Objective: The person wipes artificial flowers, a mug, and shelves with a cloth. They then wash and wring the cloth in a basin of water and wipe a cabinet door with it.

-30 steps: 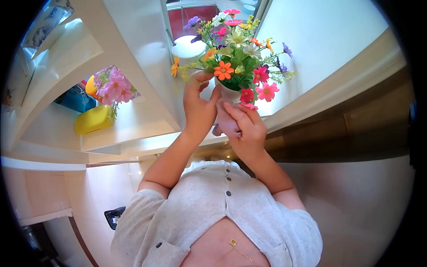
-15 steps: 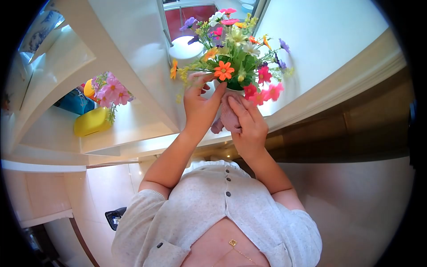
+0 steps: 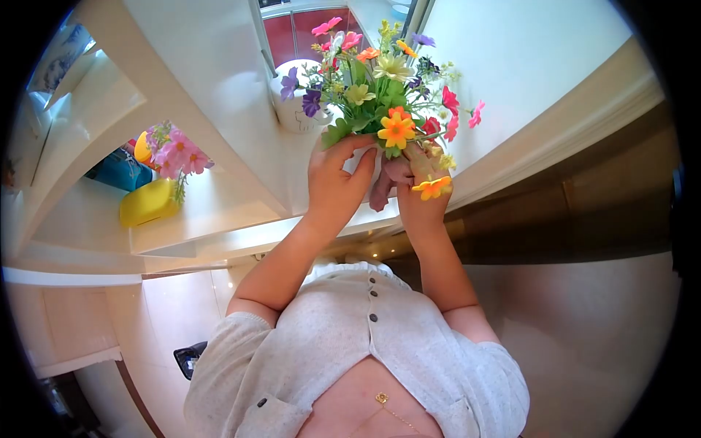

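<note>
A bunch of colourful flowers with green leaves stands in front of me; its pot is almost wholly hidden behind the leaves and my hands. My left hand curves around the left side at the base of the flowers, thumb toward me, fingertips hidden under the leaves. On the right, my right hand grips a dusty-pink cloth against the base. Yellow-orange blossoms hang over the right fingers and partly cover them.
Behind the flowers stands a white round container. The shelf unit at left holds a yellow box, pink flowers and a blue package. A raised ledge edge runs along the right.
The flowers have turned, so a yellow-orange blossom now faces me where an orange one was. My right hand has shifted right and slightly up with the cloth, partly behind blossoms.
</note>
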